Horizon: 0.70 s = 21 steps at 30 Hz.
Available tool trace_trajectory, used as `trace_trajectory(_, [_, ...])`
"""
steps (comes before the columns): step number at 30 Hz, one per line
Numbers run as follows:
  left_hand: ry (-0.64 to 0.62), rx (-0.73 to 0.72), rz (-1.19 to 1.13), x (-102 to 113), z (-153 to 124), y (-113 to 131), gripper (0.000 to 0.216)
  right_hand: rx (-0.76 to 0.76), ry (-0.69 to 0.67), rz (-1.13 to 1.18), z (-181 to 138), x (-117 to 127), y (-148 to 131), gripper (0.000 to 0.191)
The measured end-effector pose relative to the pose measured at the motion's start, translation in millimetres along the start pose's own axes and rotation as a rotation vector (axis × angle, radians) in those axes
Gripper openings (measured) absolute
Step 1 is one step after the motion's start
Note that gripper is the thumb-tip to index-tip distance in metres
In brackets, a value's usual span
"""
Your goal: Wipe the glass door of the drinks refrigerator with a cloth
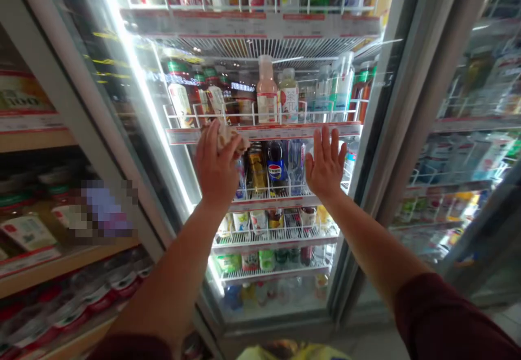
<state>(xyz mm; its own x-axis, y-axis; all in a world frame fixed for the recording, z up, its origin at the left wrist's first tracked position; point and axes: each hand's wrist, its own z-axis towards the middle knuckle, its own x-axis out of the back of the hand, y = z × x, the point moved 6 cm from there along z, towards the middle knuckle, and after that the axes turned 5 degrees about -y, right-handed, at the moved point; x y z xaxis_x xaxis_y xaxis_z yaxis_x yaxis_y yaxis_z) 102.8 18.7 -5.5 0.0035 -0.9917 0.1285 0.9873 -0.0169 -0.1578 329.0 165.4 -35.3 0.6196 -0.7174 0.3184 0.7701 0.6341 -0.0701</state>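
My left hand [215,164] presses a crumpled light cloth [231,138] against the glass door [366,148] of a drinks fridge, with the fingers over the cloth. My right hand [325,162] lies flat on the same glass to the right, fingers stretched upward and holding nothing. Behind the glass between my hands stand bottles, among them a dark cola bottle [277,167] and a yellow one [257,169]. On the shelf above are a pink bottle [266,91] and a pale one [288,96].
Wire shelves [264,132] full of drinks run down the fridge. Open wooden shelves [36,137] with packaged goods stand on the left. A second glass-doored fridge [468,132] is on the right. A bright light strip [138,77] runs along the door's left edge.
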Motion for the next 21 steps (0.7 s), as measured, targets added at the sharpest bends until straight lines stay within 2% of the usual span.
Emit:
trace_trajectory(2, [-0.028,-0.089,0.019,-3.7,-16.6,13.8,0.044,-0.004,0.002,-0.008,-2.8,-1.5,-0.5,0.067])
trace_trajectory(4, [-0.102,-0.278,0.011,-10.7,-37.9,34.0,0.051,-0.004,0.006,-0.019,-4.8,-1.9,-0.4,0.067])
trace_trajectory(6, [-0.158,-0.412,-0.002,-14.0,-48.7,42.7,0.052,-0.007,0.007,-0.028,-5.0,-2.1,0.6,0.067])
trace_trajectory(7, [-0.159,-0.400,-0.004,-13.0,-46.4,38.7,0.051,-0.008,0.009,-0.033,-4.8,-2.2,1.0,0.067])
trace_trajectory(11, [-0.053,-0.020,-0.046,-0.2,-18.2,-4.6,0.035,0.008,0.026,-0.032,-5.0,-1.0,1.8,0.067])
trace_trajectory(13, [-0.032,0.071,-0.061,0.9,-17.5,-10.3,0.033,0.016,0.030,-0.017,-6.3,-0.1,2.1,0.067])
trace_trajectory(15, [-0.078,-0.043,-0.037,-3.2,-26.7,4.2,0.035,0.021,0.029,-0.007,-7.7,0.4,2.4,0.067])
trace_trajectory(18, [-0.192,-0.342,-0.007,-8.9,-41.2,26.4,0.041,0.022,0.030,-0.022,-9.3,0.4,2.5,0.068])
trace_trajectory(19, [-0.198,-0.367,-0.002,-7.1,-39.7,23.3,0.042,0.021,0.034,-0.031,-9.6,0.4,2.5,0.068])
trace_trajectory(21, [-0.147,-0.262,-0.002,2.7,-25.7,0.5,0.041,0.021,0.042,-0.047,-9.9,0.2,2.0,0.068])
